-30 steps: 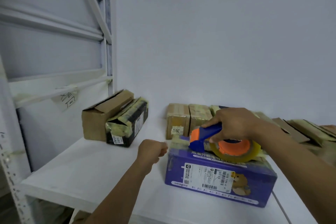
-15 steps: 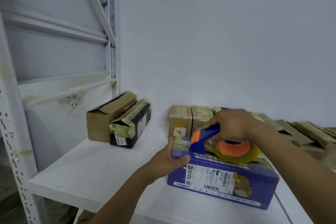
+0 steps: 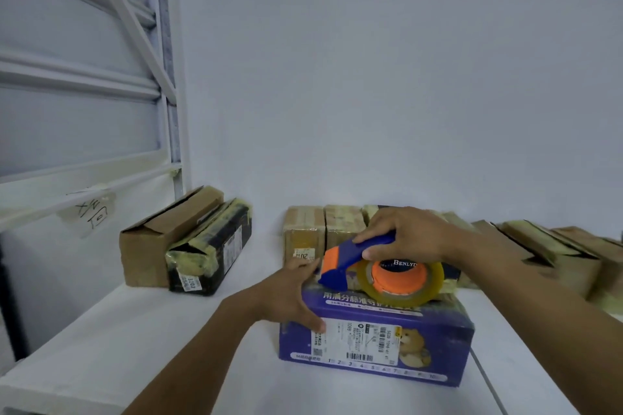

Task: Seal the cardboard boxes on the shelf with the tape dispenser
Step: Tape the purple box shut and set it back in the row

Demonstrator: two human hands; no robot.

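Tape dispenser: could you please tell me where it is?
Head view, right of centre: the tape dispenser sits atop the purple box, gripped by the right hand.

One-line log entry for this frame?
phase: taping | right hand: grips tape dispenser on purple box | left hand: presses its left end
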